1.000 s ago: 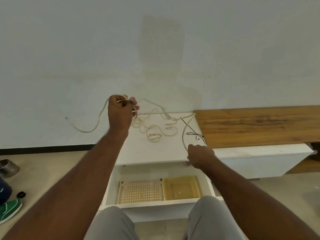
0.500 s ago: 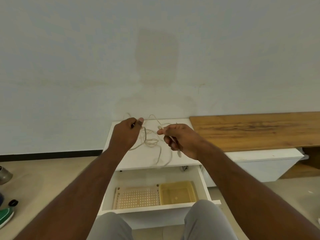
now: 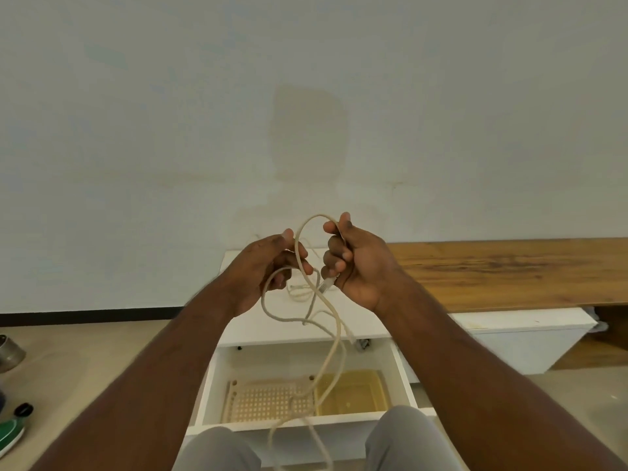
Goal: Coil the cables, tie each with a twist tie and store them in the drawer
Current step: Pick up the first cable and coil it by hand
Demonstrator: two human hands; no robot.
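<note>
While both hands grip it, left hand (image 3: pixel 265 266) and right hand (image 3: pixel 353 263), the beige cable (image 3: pixel 334 338) loops loosely, its clear connector (image 3: pixel 325 286) showing.

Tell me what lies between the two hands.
In the head view, a loop of the beige cable arches from the left hand to the right hand; its connector end hangs below.

Beige cable (image 3: pixel 334 338) looped between hands, dangling over open drawer (image 3: pixel 402 372) (white).

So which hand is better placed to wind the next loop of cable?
Probably the left hand: it grips the cable where the loose length hangs. The right hand holds the connector end, anchoring the loop.
</note>
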